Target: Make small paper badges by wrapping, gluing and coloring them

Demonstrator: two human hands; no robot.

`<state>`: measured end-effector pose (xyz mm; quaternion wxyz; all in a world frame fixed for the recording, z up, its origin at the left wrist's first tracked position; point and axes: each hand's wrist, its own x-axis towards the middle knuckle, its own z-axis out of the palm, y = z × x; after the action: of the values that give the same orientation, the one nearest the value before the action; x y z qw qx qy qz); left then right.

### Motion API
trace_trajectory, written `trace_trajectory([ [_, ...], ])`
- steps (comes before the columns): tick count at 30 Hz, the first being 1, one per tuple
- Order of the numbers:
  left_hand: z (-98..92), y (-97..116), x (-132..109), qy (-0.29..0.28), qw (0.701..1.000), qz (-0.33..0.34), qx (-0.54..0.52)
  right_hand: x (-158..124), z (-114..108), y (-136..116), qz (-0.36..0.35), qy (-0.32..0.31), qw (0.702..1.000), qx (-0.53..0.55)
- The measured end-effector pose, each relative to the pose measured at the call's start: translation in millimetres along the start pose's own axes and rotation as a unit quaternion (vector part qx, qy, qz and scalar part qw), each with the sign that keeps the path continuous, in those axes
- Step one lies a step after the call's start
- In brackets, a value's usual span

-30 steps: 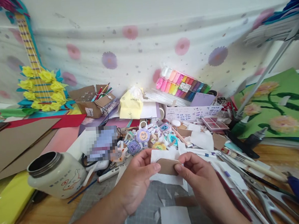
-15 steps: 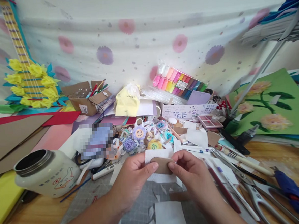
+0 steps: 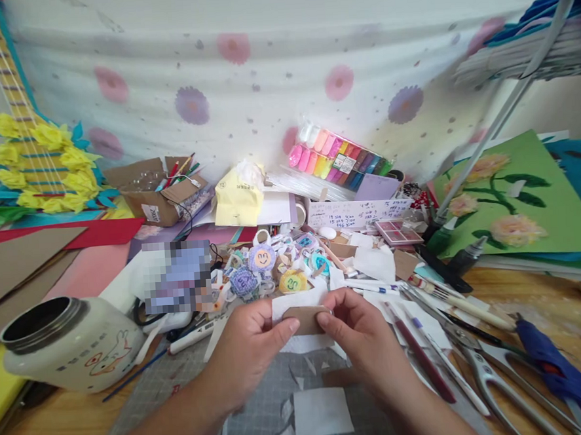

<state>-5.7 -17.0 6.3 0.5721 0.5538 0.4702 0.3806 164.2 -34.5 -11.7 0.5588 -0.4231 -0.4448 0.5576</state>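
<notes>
A small piece of brown cardboard (image 3: 305, 321) with cut corners is pinched at its two ends between my left hand (image 3: 252, 348) and my right hand (image 3: 364, 334). Both thumbs press on its near face, and the other fingers curl behind. White paper (image 3: 296, 302) shows behind and above the cardboard, and whether it is stuck to it I cannot tell. Below the hands a white paper square (image 3: 323, 412) and several paper scraps lie on the grey cutting mat (image 3: 253, 403).
Scissors (image 3: 481, 370) and a blue glue gun (image 3: 550, 359) lie at the right. A tilted cream jar (image 3: 77, 349) is at the left. Small smiley-faced crafts (image 3: 262, 258) pile up beyond the hands, with a cardboard box (image 3: 159, 199) and a pack of coloured clay (image 3: 340, 155) behind.
The view has turned slightly to the right, so the things sit further left in the picture. Both hands keep their pinch on the cardboard, which tilts a little differently.
</notes>
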Motion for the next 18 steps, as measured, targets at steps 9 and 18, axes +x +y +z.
trace_trajectory([
  [9, -9.3, 10.2, 3.6, -0.031, 0.998, 0.004, 0.055, 0.3, -0.6, -3.7, 0.020, -0.014, 1.000, -0.006],
  [18, -12.0, 1.0, 2.2, 0.006, 1.000, -0.007, -0.007, 0.1, -2.4, -8.9, 0.050, -0.045, 0.997, -0.029],
])
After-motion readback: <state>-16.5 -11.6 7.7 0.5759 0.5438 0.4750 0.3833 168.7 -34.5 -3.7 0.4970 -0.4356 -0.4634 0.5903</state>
